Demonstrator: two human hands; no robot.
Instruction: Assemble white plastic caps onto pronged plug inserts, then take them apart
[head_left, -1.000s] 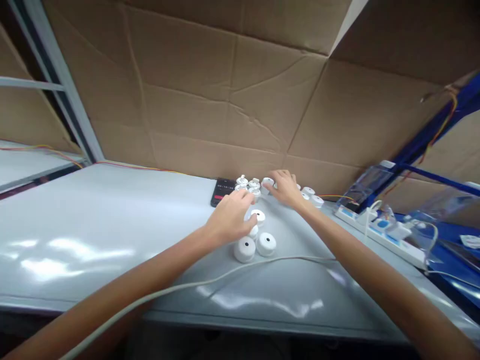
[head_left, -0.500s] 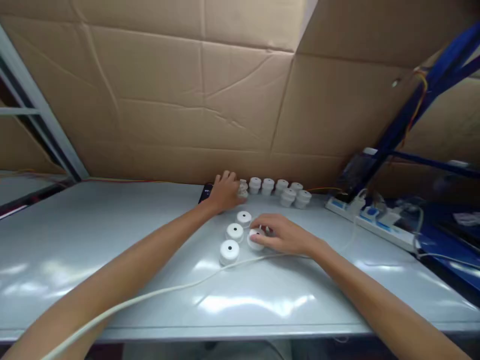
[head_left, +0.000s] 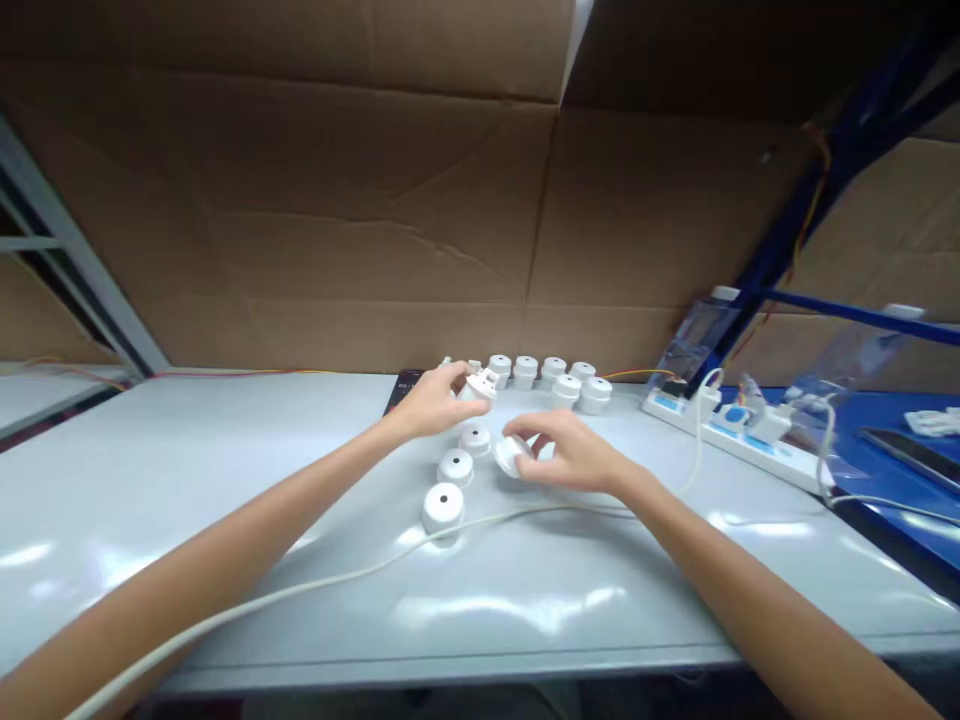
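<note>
My left hand (head_left: 436, 401) grips a white plastic base (head_left: 481, 386) with small raised parts on top, holding it over the table's rear area. My right hand (head_left: 568, 452) pinches a round white cap (head_left: 509, 457), tilted on its edge just above the tabletop. Between my forearms, three round white units with a dark centre dot stand in a slanting row: a far one (head_left: 475, 438), a middle one (head_left: 455, 467) and a near one (head_left: 443, 506). Behind my hands, several similar white units (head_left: 526, 371) stand near the cardboard. Others are partly hidden by my left hand.
A pale cable (head_left: 360, 574) crosses the grey table (head_left: 247, 420) in front of the units. At the right lies a white power strip (head_left: 780, 458) with plugs, by clear bottles and a blue frame. A black device with digits (head_left: 401, 386) lies behind my left hand. Cardboard (head_left: 360, 240) walls the back.
My left hand has lifted the white base from among the rear units. My right hand has raised and tilted the round cap that stood upright on the table. The view has shifted slightly.
</note>
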